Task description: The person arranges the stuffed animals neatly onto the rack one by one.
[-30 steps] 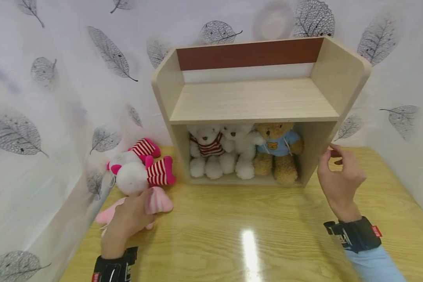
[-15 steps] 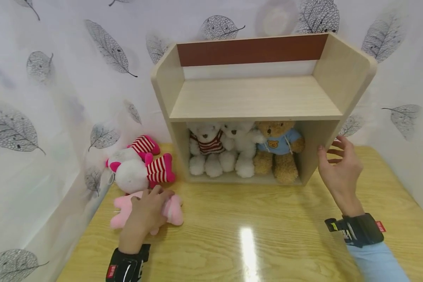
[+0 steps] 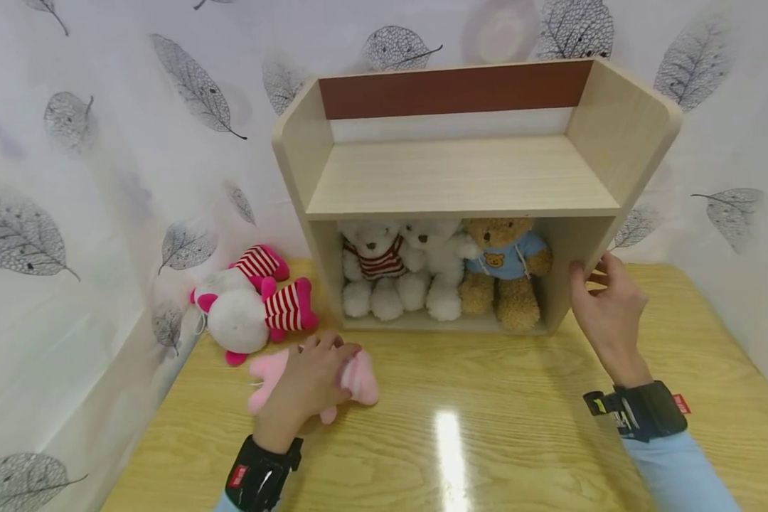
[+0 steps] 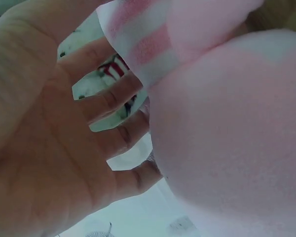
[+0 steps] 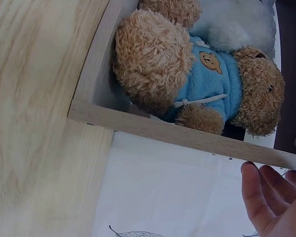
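Observation:
My left hand (image 3: 313, 380) grips a pink plush toy (image 3: 361, 380) with light stripes, over the table in front of the shelf. In the left wrist view, the fingers (image 4: 121, 138) lie along one side of the toy's pink body (image 4: 227, 123). The palm covers the toy's middle in the head view. At the small wooden shelf (image 3: 461, 178), my right hand (image 3: 611, 306) holds the front edge of the right side panel. In the right wrist view, its fingers (image 5: 269, 190) are outside the panel, with the thumb tip on the inner side.
A white-and-pink plush toy (image 3: 237, 320) with striped legs lies left of the shelf. In the lower compartment sit a white bear in a striped shirt (image 3: 380, 267), a plain white bear (image 3: 444, 284) and a brown bear (image 3: 518, 306) in blue. The wooden table (image 3: 518, 419) extends in front.
My left hand has moved right with the pink plush toy, away from the white-and-pink one. My right hand stays at the shelf's right panel, its fingers shifting slightly.

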The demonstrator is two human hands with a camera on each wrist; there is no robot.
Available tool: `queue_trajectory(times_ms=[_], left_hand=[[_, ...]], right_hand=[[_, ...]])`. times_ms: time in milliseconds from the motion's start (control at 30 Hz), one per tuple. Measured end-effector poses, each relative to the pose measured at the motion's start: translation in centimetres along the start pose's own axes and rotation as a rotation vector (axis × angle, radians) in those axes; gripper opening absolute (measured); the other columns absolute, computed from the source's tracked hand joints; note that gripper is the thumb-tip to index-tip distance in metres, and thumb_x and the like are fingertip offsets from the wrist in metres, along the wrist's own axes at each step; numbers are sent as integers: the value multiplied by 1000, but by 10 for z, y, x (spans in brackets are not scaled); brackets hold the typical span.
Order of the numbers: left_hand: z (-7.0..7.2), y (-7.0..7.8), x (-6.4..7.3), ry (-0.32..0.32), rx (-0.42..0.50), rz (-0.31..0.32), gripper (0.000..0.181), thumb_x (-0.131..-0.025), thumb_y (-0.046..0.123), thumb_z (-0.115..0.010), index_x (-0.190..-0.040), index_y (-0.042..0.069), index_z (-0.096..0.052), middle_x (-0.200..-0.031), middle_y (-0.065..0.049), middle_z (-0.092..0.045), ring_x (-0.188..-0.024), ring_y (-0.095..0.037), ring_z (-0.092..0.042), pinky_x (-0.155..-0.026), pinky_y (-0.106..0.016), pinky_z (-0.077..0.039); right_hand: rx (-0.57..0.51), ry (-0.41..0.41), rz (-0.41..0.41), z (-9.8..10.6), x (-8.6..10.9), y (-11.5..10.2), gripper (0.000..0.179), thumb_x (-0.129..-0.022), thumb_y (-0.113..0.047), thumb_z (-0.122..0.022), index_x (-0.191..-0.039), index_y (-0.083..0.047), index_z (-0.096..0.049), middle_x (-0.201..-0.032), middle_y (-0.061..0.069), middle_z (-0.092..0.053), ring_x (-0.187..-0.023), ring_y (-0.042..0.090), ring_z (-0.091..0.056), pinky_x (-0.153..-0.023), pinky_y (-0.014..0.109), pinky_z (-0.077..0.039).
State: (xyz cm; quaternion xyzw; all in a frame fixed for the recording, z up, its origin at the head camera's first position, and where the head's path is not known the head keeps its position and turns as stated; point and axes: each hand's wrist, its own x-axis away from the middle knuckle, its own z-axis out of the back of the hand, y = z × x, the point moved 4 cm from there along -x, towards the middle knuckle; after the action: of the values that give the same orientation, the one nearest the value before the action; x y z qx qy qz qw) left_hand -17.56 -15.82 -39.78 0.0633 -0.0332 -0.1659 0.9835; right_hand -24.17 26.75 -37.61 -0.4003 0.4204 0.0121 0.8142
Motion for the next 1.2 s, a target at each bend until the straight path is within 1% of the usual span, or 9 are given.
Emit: queue_trajectory(times_ms=[233,367,467,500,667,867,1000,1100,1200], left_hand=[[-3,15,-14,-19,10,-68,65,-75,27,-90,-135,24,-65,-136,-6,-65,-124,-39,-56,-96,-65,-44],[-4,26,-21,2,69,-141,62,-78,24,-88,-135,22,-65,-139,-6,-64,-126,-40,-55,-97,-66,-43],[-4,35,-24,21,109,-199,60,-81,24,-85,-137,21,-63,-142,-8,-62,-127,-39,-55,-97,-66,-44],[-3,37,-24,31,120,-219,60,-82,24,-84,-138,21,-62,-143,-7,-62,-127,-39,-55,-97,-66,-44],[7,48,-25,158,222,-342,61,-84,25,-83,-139,20,-58,-138,-4,-63,-125,-29,-59,-104,-54,-47],[17,50,-22,268,514,-435,66,-85,16,-81,-142,12,-47,-142,-8,-55,-128,-23,-56,-107,-44,-49],[18,47,-19,317,645,-442,73,-88,13,-78,-150,17,-38,-144,-15,-43,-128,-26,-51,-100,-46,-52],[15,45,-18,347,647,-420,72,-90,14,-77,-151,26,-39,-141,-18,-37,-125,-27,-47,-94,-45,-53],[9,40,-18,305,703,-360,65,-90,13,-78,-144,24,-43,-136,-17,-35,-123,-27,-48,-96,-44,-54]], right_hand=[[64,28,9,-2,-8,-6,31,-97,-17,-60,-116,6,-68,-105,28,-74,-79,-33,-45,-68,-6,-34],[92,24,15,-4,-7,-7,28,-98,-14,-60,-114,8,-68,-106,26,-75,-79,6,-72,-68,-7,-33],[93,13,18,-6,-6,-8,29,-98,-13,-60,-115,9,-67,-107,28,-74,-82,45,-73,-69,-7,-31],[89,9,14,-7,-6,-8,29,-98,-13,-60,-116,9,-67,-107,29,-74,-82,49,-72,-69,-8,-31],[78,9,3,-6,-4,-8,30,-98,-13,-61,-117,9,-67,-106,31,-73,-83,51,-72,-69,-8,-30],[83,18,-11,-6,-4,-7,30,-98,-13,-61,-118,8,-67,-106,31,-73,-83,50,-72,-69,-8,-30],[97,26,-6,-7,-4,-6,29,-99,-14,-59,-117,7,-67,-105,29,-74,-82,50,-72,-69,-7,-30],[93,30,-11,-7,-3,-6,29,-99,-14,-59,-118,7,-67,-106,29,-74,-82,49,-72,-69,-7,-31],[82,29,-25,-7,-2,-5,29,-98,-14,-61,-118,7,-68,-108,30,-73,-84,49,-72,-69,-7,-30]])
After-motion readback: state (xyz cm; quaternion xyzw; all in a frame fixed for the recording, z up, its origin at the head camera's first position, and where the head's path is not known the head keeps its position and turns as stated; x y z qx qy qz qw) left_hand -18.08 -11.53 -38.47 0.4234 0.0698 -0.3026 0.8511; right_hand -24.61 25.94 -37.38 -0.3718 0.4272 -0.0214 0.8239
